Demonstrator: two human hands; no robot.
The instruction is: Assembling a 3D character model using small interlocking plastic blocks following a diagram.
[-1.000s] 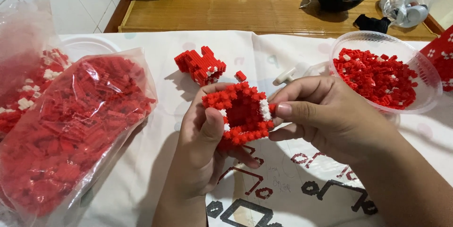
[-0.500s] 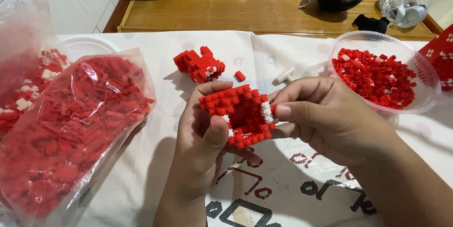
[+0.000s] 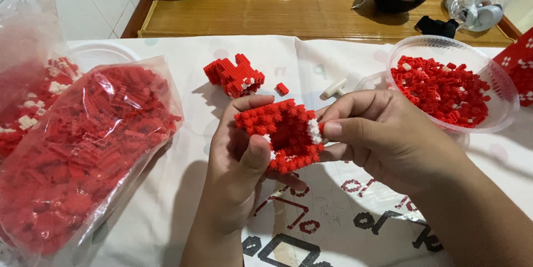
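Both hands hold a half-built red brick shell [image 3: 283,134] above the tabletop [image 3: 166,211]: left hand [image 3: 244,161] cups it with thumb inside, right hand [image 3: 377,134] pinches its white-studded right edge. Walls stand, yet the hollow faces the camera unclosed; its long axis runs left-right. Loose bricks fill the bowl [image 3: 502,86] and the bag [image 3: 83,150]; another built piece [image 3: 233,75] lies beyond.

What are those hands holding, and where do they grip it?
A red brick model: the left hand cradles its left side, thumb inside; the right hand pinches its right edge.
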